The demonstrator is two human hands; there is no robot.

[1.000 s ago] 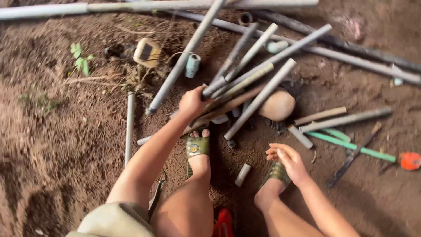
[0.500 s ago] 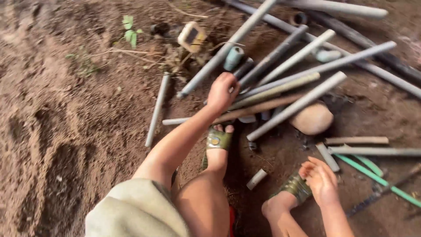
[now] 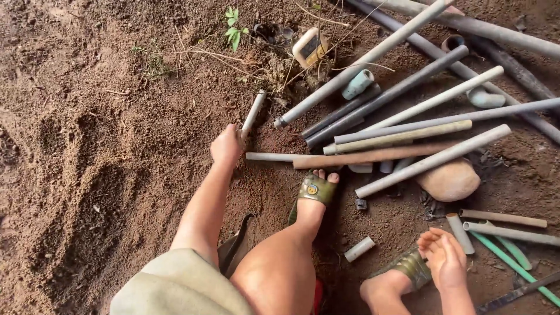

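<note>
My left hand (image 3: pixel 226 146), just left of frame centre, is curled around the lower end of 1 short grey pipe (image 3: pixel 254 112) that lies on the soil and slants toward the upper right. My right hand (image 3: pixel 445 258), at lower right, rests spread and holds nothing, near a small pipe offcut (image 3: pixel 359 249). Loose pipes (image 3: pixel 408 137) fill the upper right

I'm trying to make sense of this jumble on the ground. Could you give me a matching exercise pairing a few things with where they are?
Things:
1. short grey pipe
2. rounded tan stone
3. small green plant
4. right hand

Places:
A. top, on bare soil
B. open, above the right foot
C. gripped by the left hand
D. beside the pipe pile

Pairs: 1-C, 2-D, 3-A, 4-B
</note>
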